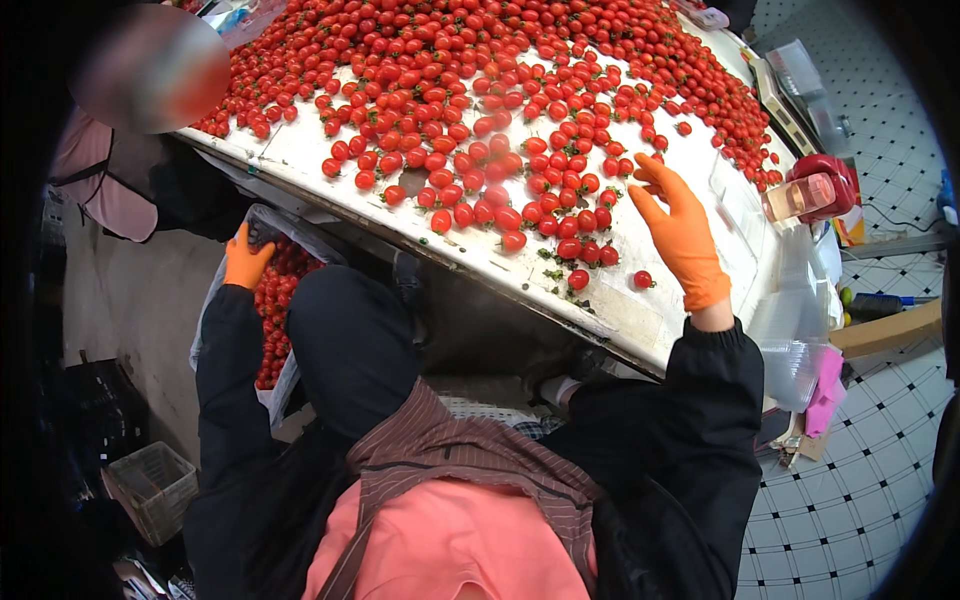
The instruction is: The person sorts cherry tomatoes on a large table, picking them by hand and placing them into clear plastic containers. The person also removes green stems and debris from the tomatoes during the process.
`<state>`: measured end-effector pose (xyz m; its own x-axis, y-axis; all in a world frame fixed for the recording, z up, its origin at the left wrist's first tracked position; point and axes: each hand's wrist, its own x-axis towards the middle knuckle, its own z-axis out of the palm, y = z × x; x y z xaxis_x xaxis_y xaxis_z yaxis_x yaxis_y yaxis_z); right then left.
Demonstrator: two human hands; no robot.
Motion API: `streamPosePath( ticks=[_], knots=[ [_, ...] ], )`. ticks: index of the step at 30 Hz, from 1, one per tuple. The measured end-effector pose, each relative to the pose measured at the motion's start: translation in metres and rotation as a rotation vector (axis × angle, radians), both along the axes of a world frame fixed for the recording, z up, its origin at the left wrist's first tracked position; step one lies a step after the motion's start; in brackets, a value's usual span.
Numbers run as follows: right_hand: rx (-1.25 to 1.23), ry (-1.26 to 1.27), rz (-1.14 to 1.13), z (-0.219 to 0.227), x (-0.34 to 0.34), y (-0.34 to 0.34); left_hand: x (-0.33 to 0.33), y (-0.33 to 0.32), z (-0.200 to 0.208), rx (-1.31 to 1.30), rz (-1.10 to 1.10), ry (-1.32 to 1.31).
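My left hand [247, 262], in an orange glove, reaches down at the left over a crate [207, 305] lined with pale plastic and filled with small red tomatoes [272, 335]. Its thumb and fingers curve round a dark greyish thing [262, 232] at the crate's far end, too unclear to name. Over the right part of the white table [625, 310], my right hand [682, 235], also gloved in orange, has its fingers apart and nothing in them. Just left of it lie loose cherry tomatoes [568, 248], some with green stems. One single tomato [643, 280] rests below that hand.
A large heap of tomatoes [420, 50] covers the table's far side. Clear plastic boxes [790, 330], a pink cloth [826, 390] and a red device [825, 185] stand along the right edge. Another person's pink sleeve [85, 160] shows at left. A basket [150, 485] sits on the floor.
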<state>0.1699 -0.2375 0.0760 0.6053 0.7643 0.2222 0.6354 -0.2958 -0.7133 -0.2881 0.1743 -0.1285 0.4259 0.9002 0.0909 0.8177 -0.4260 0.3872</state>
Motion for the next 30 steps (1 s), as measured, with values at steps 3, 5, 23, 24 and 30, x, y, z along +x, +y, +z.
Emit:
streamPosePath(
  ticks=[3, 5, 23, 24, 30],
  knots=[
    [-0.040, -0.043, 0.004, -0.004, -0.012, -0.011, 0.029, 0.006, 0.039, 0.522, -0.200, -0.124],
    [-0.004, -0.013, 0.011, -0.014, -0.017, -0.010, 0.099, -0.039, 0.108, -0.171, -0.181, -0.541],
    [-0.546, -0.459, 0.088, -0.031, -0.041, -0.021, 0.249, -0.181, 0.166, -0.046, -0.731, 0.100],
    [-0.542, -0.430, 0.062, -0.034, -0.042, -0.016, 0.244, -0.188, 0.159, 0.016, -0.782, 0.120],
    [-0.377, -0.213, 0.047, -0.045, -0.030, 0.007, 0.279, -0.206, 0.154, -0.094, -0.921, 0.014]
  ],
)
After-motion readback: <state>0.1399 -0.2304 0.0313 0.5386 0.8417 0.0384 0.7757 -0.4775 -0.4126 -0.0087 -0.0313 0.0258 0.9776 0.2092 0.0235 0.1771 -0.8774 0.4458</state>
